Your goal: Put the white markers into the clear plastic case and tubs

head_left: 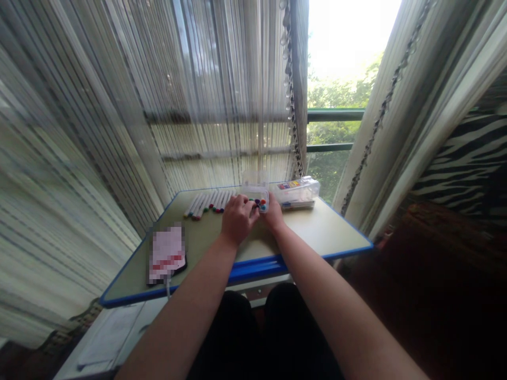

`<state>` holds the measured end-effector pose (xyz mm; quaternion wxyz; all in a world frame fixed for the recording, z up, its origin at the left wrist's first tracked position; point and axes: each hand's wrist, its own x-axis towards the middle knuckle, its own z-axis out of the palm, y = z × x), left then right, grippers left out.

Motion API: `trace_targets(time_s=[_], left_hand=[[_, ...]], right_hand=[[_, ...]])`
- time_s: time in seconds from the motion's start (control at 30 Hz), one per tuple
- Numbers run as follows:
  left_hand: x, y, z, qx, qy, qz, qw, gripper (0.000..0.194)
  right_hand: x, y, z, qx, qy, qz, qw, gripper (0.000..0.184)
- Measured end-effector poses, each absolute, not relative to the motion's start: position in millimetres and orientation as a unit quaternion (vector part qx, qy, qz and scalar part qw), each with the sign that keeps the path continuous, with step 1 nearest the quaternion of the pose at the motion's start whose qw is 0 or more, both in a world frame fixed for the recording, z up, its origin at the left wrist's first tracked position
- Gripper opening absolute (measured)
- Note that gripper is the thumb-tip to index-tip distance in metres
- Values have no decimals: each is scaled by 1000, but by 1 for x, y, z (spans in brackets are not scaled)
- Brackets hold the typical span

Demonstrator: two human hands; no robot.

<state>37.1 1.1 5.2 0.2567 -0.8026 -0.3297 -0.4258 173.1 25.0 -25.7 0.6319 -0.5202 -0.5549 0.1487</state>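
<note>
A clear plastic case with its lid tipped back stands at the far side of the table, and the round coloured ends of several markers show in it. My right hand is wrapped round the right side of this case. At its front left, my left hand has its fingers bent, with the fingertips pinched at a dark-ended marker; the hand hides part of it. Left of my hands, white markers with coloured ends lie side by side in a row.
A second clear plastic case with a bright label lies to the right. On the table's left side is a blurred-out flat device with a cable. The table has a blue edge. Curtains hang behind it.
</note>
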Motion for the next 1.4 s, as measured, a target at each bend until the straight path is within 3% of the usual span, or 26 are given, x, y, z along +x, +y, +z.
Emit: trace_targets(time_s=[0.47, 0.83, 1.0, 1.27, 1.4], left_hand=[[41, 0, 4, -803, -323, -403, 298, 23], [39, 0, 2, -799, -315, -437, 267, 23], [40, -3, 3, -807, -305, -436, 257, 38], [41, -3, 2, -831, -300, -411, 225, 33], [39, 0, 1, -804, -314, -460, 211, 35]], right_hand=[[174, 29, -27, -533, -563, 130, 618, 34], [175, 26, -27, -531, -563, 128, 620, 39], [173, 24, -26, -514, -569, 144, 626, 39], [170, 20, -24, -507, -581, 149, 619, 42], [172, 21, -25, -524, -568, 146, 618, 42]])
